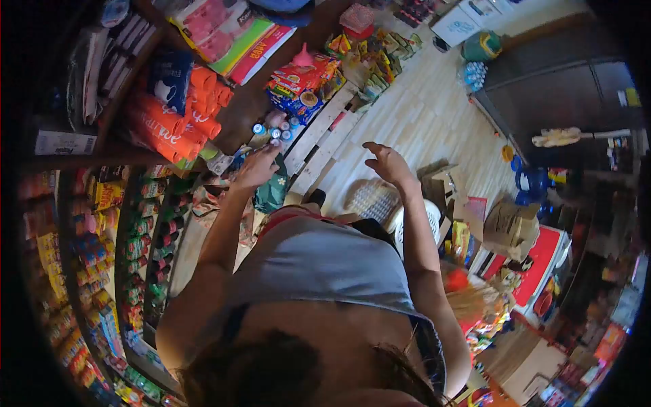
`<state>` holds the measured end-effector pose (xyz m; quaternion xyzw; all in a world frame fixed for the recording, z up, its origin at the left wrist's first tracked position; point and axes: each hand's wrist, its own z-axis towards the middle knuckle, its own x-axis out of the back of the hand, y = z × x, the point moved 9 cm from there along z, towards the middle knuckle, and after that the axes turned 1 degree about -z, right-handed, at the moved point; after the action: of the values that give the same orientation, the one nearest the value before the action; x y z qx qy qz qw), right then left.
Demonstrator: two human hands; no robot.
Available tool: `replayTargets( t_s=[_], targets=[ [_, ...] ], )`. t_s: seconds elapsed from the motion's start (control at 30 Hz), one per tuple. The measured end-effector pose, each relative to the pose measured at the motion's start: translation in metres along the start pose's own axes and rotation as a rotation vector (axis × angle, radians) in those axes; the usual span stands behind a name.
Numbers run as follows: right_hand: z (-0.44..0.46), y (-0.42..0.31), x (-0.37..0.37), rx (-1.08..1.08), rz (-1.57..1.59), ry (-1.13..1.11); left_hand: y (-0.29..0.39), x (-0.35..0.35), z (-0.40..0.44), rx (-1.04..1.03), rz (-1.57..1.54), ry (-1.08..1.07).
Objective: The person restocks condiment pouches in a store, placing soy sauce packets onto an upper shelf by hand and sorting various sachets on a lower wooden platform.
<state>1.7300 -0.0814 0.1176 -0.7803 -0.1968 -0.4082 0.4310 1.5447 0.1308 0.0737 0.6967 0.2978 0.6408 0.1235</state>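
Observation:
My left hand (258,167) reaches forward with its fingers stretched out, close to a small group of bottles (277,127) with pale and blue caps on the low shelf. Whether a fingertip touches one of them I cannot tell. Just beside that hand hangs a dark green cloth (272,190) with a pale flower, next to a patterned fabric (213,203). Held out over the tiled floor, my right hand (388,163) has thumb and fingers apart and nothing in it. Below it stands a white woven-looking stool or basket (371,200).
Orange rolled packs (163,125) and colourful packets (305,81) fill the shelf ahead. Shelves of sachets and jars (139,251) line the left. On the right are cardboard boxes (512,227), a red-topped table (539,264) and a dark cabinet (563,102). A wooden pallet (325,146) edges the floor.

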Motion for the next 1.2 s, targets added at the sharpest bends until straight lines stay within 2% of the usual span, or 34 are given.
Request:
replayTargets(
  t_s=[0.13, 0.23, 0.27, 0.37, 0.43, 0.47, 0.57, 0.6, 0.7, 0.77, 0.83, 0.93, 1.03, 1.17, 1.2],
  targets=[
    [0.05, 0.048, -0.02, 0.077, 0.011, -0.228, -0.003, -0.004, -0.002, 0.049, -0.01, 0.089],
    [0.096, 0.082, -0.039, 0.241, 0.063, -0.332, -0.03, -0.053, -0.01, 0.334, -0.024, -0.05],
    [0.11, 0.086, -0.035, 0.308, 0.037, -0.35, -0.028, -0.061, -0.012, 0.344, -0.014, -0.009],
    [0.155, 0.088, -0.021, 0.325, -0.23, -0.431, 0.0, -0.078, -0.004, 0.414, 0.029, 0.091],
    [0.183, 0.102, -0.021, 0.357, -0.21, -0.49, 0.008, -0.093, 0.015, 0.519, -0.046, 0.109],
    [0.201, 0.112, -0.014, 0.377, -0.199, -0.514, 0.005, -0.111, 0.023, 0.68, -0.119, 0.021],
    [0.236, 0.147, -0.013, 0.544, -0.268, -0.59, 0.052, -0.1, 0.065, 0.674, -0.209, 0.297],
    [0.245, 0.163, -0.015, 0.596, -0.333, -0.608, 0.069, -0.102, 0.081, 0.714, -0.251, 0.299],
    [0.262, 0.168, 0.036, 0.524, -0.347, -0.722, 0.112, -0.111, 0.125, 0.725, -0.407, 0.305],
    [0.278, 0.193, 0.041, 0.571, -0.4, -0.728, 0.132, -0.121, 0.143, 0.741, -0.436, 0.198],
    [0.288, 0.205, 0.059, 0.537, -0.453, -0.748, 0.149, -0.112, 0.151, 0.802, -0.414, 0.226],
    [0.3, 0.229, 0.056, 0.549, -0.325, -0.642, 0.15, -0.125, 0.147, 0.858, -0.381, 0.235],
    [0.288, 0.233, 0.061, 0.497, -0.353, -0.684, 0.143, -0.138, 0.147, 0.868, -0.347, 0.159],
    [0.272, 0.242, 0.074, 0.516, -0.226, -0.691, 0.125, -0.148, 0.143, 0.858, -0.229, 0.19],
    [0.274, 0.251, 0.083, 0.421, -0.15, -0.726, 0.124, -0.147, 0.142, 0.842, -0.214, 0.231]
  ],
)
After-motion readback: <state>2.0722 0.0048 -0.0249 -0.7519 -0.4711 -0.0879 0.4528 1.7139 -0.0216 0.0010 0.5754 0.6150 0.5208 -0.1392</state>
